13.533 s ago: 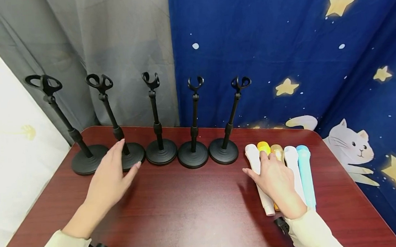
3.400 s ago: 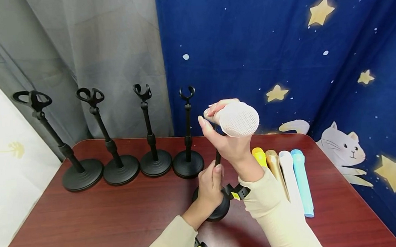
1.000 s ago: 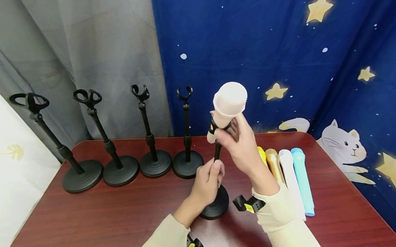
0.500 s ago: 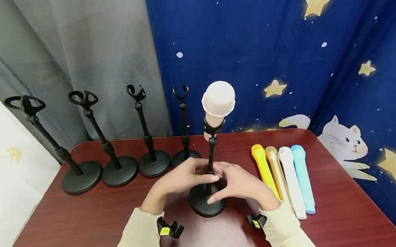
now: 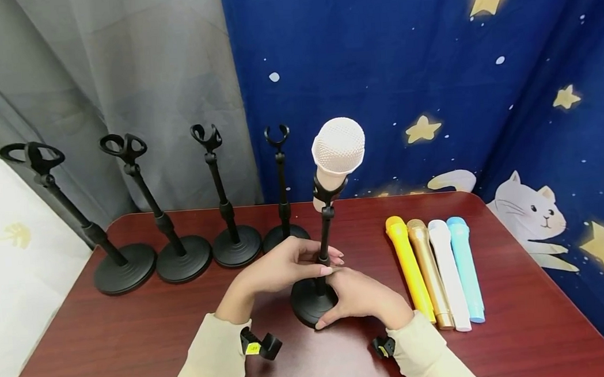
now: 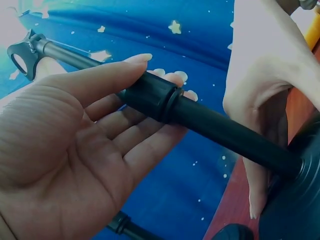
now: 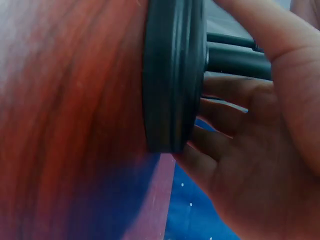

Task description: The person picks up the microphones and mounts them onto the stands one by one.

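Note:
A white microphone (image 5: pixel 338 147) sits in the clip of a black microphone stand (image 5: pixel 325 233), head up and tilted. My left hand (image 5: pixel 281 266) holds the stand's pole at its collar, thumb in front and fingers behind; the left wrist view shows the collar (image 6: pixel 150 97) between them. Lower down, my right hand (image 5: pixel 363 294) grips the round base (image 5: pixel 309 304), with its thumb at the front edge. In the right wrist view the fingers reach around the base (image 7: pixel 172 80); whether it touches the table cannot be told.
Several black stands with unfilled clips, one of them a stand (image 5: pixel 181 253), line the table's back left. To the right lie a yellow microphone (image 5: pixel 411 268), a gold microphone (image 5: pixel 430 273), another white microphone (image 5: pixel 450 274) and a light blue microphone (image 5: pixel 466 268). Curtains (image 5: pixel 377 63) hang behind the table (image 5: pixel 109 350).
The white microphone, earlier lying at the right, went into the stand's clip. My right hand let go of it and moved down to the base. My left hand shifted its hold on the pole.

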Demonstrator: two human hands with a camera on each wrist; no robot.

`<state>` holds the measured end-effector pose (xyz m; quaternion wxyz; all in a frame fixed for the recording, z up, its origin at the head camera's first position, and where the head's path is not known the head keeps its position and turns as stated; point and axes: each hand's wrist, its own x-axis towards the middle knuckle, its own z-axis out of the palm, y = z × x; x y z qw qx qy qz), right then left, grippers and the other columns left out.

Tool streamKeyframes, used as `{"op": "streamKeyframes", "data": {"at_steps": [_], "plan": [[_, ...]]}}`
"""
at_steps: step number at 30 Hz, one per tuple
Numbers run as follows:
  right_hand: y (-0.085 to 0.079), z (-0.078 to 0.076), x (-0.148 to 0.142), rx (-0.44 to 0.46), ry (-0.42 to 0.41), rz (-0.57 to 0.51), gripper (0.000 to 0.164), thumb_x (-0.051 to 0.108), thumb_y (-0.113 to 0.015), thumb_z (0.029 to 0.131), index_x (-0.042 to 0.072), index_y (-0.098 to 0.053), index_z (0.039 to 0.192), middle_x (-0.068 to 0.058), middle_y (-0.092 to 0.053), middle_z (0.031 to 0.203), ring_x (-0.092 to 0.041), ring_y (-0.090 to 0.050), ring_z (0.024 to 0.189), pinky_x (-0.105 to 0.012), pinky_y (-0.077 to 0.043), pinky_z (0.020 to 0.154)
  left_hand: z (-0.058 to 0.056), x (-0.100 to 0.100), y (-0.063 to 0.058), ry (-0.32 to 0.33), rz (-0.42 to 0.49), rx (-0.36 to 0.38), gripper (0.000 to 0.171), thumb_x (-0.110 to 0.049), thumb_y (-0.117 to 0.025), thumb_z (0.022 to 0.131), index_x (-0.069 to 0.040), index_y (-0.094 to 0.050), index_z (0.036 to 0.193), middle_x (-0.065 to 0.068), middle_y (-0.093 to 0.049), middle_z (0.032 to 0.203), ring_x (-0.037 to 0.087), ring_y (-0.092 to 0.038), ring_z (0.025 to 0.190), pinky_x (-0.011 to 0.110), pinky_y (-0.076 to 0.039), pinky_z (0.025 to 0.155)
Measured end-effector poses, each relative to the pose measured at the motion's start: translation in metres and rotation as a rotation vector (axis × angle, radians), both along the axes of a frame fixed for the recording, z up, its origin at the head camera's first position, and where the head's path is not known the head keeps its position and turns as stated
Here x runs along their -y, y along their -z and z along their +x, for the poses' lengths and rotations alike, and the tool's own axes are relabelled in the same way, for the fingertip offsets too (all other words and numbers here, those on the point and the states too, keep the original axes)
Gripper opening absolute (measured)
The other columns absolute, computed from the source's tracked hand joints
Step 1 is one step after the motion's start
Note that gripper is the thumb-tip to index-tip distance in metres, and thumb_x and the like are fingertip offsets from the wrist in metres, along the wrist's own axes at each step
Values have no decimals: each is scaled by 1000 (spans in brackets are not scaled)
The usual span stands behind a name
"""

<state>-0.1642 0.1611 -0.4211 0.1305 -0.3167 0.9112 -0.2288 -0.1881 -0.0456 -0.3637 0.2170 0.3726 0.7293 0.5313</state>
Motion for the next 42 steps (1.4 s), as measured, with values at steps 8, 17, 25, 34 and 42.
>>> {"op": "streamKeyframes", "data": {"at_steps": [8, 17, 25, 34, 42], "plan": [[1, 3, 3, -15, 13, 21, 76, 53, -90, 69, 13, -65, 128, 5, -68, 123, -8, -62, 106, -31, -53, 96, -3, 2, 0, 40, 2, -24, 27, -15, -65, 99, -11, -69, 126, 10, -74, 123, 19, -69, 116, 25, -54, 98], [-2, 0, 3, -27, 12, 46, 74, 54, -89, 70, 11, -66, 125, 3, -70, 119, -12, -64, 103, -33, -54, 92, -6, 4, -2, 12, -24, -78, 23, -14, -67, 98, -10, -71, 120, 5, -77, 114, 10, -71, 106, 26, -57, 94], [-3, -1, 4, -14, 35, 48, 73, 54, -90, 68, 9, -68, 123, 1, -72, 115, -15, -65, 100, -34, -54, 90, -8, 4, 1, -16, -35, -129, 19, -17, -70, 96, -13, -74, 113, 0, -78, 104, 9, -71, 97, 25, -56, 92], [0, -2, 3, 14, 42, 28, 80, 53, -90, 68, 10, -65, 131, -1, -71, 124, -17, -65, 108, -37, -54, 94, -7, 2, 3, -59, -45, -154, 15, -20, -75, 92, -15, -76, 106, -1, -78, 92, 10, -67, 82, 25, -57, 81], [2, 0, 1, 16, 40, 11, 81, 52, -90, 69, 10, -64, 133, -2, -70, 127, -18, -66, 109, -37, -54, 95, 0, -1, -3, -140, -116, -197, 11, -20, -77, 91, -19, -78, 102, -6, -77, 89, 5, -68, 83, 23, -58, 80]]}}
